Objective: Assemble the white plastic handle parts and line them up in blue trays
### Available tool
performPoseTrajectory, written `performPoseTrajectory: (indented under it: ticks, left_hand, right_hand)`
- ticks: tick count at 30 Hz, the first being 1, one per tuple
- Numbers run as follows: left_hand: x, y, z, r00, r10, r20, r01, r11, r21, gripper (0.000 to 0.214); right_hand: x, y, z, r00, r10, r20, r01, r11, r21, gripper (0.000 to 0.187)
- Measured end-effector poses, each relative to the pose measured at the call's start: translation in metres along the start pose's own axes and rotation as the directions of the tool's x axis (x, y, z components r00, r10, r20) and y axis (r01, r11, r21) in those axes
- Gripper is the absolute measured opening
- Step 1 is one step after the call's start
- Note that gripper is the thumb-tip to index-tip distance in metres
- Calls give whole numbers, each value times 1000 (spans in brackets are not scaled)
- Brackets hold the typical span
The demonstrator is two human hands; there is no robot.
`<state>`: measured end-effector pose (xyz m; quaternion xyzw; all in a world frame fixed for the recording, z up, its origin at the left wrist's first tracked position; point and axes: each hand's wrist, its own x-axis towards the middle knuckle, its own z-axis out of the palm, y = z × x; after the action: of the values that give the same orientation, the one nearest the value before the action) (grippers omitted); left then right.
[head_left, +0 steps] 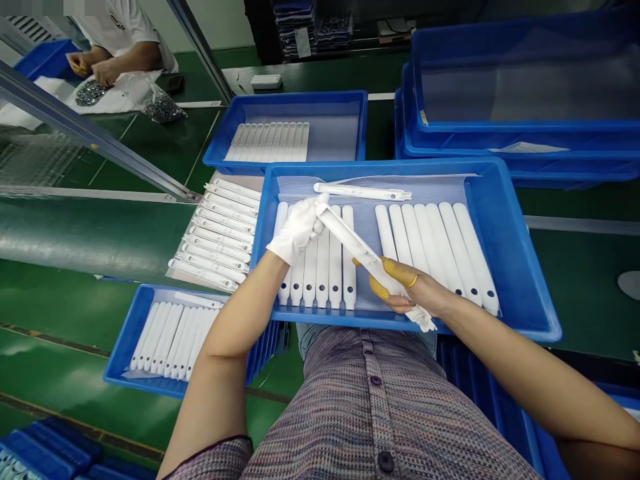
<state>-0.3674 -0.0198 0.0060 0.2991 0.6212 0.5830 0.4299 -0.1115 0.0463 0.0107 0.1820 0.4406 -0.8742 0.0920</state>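
Observation:
My left hand [297,230], in a white glove, grips the upper end of a long white plastic strip [357,250] above a blue plastic tray [380,163]. My right hand [400,283], with yellow finger cots, closes around the strip's lower part. Both hands hold it tilted across the tray. Rows of similar white strips lie side by side in the tray, one group [315,273] under my left hand and another [435,247] to the right. A single strip [363,193] lies crosswise near the tray's far wall.
A second blue tray [295,100] of strips stands beyond, and a third [130,340] at lower left. Strips lie stacked on a sheet [217,233] on the green bench. Large blue bins [525,133] stack at right. A co-worker's hands [95,67] work at upper left behind a metal rail [95,137].

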Motion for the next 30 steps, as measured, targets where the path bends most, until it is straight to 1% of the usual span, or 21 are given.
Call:
performPoseTrajectory:
  ticks: [3,4,6,8,9,11,13,16,18,23,27,29,30]
  left_hand:
    - [-7,1,9,997,-12,77,23,990,-143,54]
    - [-10,3,10,996,8,89,8,984,-179,57]
    - [-17,8,11,995,43,94,-23,979,-205,69]
    - [-23,14,11,994,49,99,-32,985,-172,78]
    - [-25,16,10,993,52,102,-38,990,-139,78]
    - [-30,20,8,991,70,111,-63,996,-59,71]
    - [-32,23,6,983,106,151,-106,994,-8,63]
    - [-35,25,3,952,152,265,-156,988,-8,50]
    - [-37,26,0,927,172,334,-172,985,-29,44]
    - [-43,30,-2,869,202,451,-157,978,-135,52]
    - [-43,31,-2,857,207,472,-128,973,-193,51]
    - [-37,27,-1,873,215,437,-153,973,-174,53]
    - [-33,23,-2,895,221,387,-177,973,-145,53]
  right_hand:
    - [-3,3,-5,1000,-8,3,8,1000,27,63]
    - [-3,4,-7,1000,-11,12,10,1000,24,64]
    - [-4,8,-8,1000,-25,17,25,1000,4,66]
    - [-3,12,-9,999,-45,2,45,998,-34,69]
    - [-3,14,-9,999,-53,-8,53,997,-59,69]
    - [-2,19,-10,998,-64,-18,62,994,-95,69]
    - [-2,23,-12,998,-59,1,59,996,-72,69]
    - [-4,26,-17,996,-55,68,55,998,7,69]
    - [-5,26,-19,993,-64,96,62,998,23,70]
    - [-6,29,-24,986,-76,148,66,995,70,65]
    - [-3,33,-26,979,-84,184,70,994,82,65]
    - [-2,31,-24,979,-118,166,102,990,99,62]
    - [-2,28,-22,981,-144,129,130,986,109,59]
